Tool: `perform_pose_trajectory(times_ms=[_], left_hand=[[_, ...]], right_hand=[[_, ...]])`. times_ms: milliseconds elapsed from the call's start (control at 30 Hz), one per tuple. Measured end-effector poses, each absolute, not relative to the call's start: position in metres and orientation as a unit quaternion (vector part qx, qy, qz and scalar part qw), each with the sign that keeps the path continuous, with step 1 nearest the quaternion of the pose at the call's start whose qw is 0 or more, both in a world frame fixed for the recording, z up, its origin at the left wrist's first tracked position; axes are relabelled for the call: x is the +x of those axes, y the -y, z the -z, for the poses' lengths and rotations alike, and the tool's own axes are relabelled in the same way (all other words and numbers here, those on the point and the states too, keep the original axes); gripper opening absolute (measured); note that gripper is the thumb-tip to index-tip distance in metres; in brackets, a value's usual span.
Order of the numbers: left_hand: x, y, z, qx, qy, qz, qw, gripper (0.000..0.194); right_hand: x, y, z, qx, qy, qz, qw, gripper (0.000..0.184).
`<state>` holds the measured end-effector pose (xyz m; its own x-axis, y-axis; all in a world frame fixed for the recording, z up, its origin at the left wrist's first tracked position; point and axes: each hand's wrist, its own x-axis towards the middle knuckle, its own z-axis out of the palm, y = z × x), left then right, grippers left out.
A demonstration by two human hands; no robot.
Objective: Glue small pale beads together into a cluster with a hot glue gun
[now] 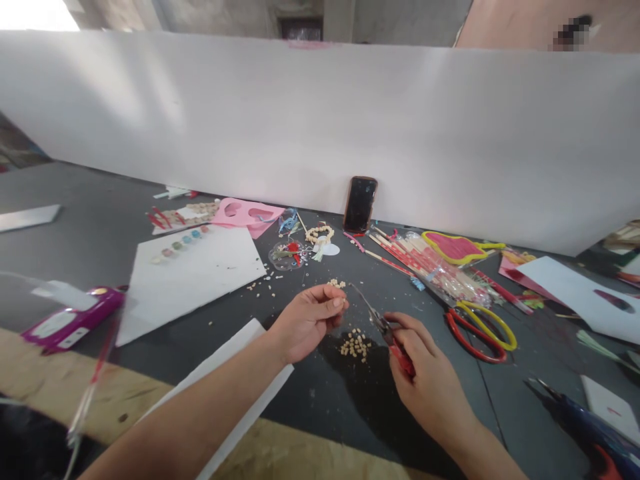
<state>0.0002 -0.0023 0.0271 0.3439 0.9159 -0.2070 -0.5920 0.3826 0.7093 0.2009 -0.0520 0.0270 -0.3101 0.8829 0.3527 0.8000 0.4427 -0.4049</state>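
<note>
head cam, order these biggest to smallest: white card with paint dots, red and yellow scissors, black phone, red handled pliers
1. White card sheet with paint dots
2. Red-and-yellow-handled scissors
3. Black phone and red-handled metal pliers: these look about alike, and the pliers are nearer the camera, so I can't rank them.

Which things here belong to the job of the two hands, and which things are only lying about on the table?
Part of the job:
left hand, fingertips pinched together
right hand, gripping the red-handled pliers
small beige beads, piled loose beside the pliers

Just lying about:
smartphone
red-and-yellow scissors
pink cut-out sheet
white card
</note>
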Motion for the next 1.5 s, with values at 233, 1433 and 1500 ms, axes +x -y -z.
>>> perform_pose_trajectory(times_ms=[233,1433,1500], left_hand=[[0.001,0.001,-0.031,0.267,-0.274,-0.494,0.781,0.011],[0.006,0.002,-0.024,0.267,-0.31,-0.548,0.729,0.011],[0.007,0.003,-0.024,0.271,-0.307,-0.548,0.729,0.011]], right_hand=[[0.199,0.052,-0.031,-0.505,0.833,-0.003,0.226,0.015],[0.19,0.059,-0.026,-0.47,0.864,0.054,0.17,0.011],[0.189,0.058,-0.025,-0.467,0.868,0.043,0.161,0.009]])
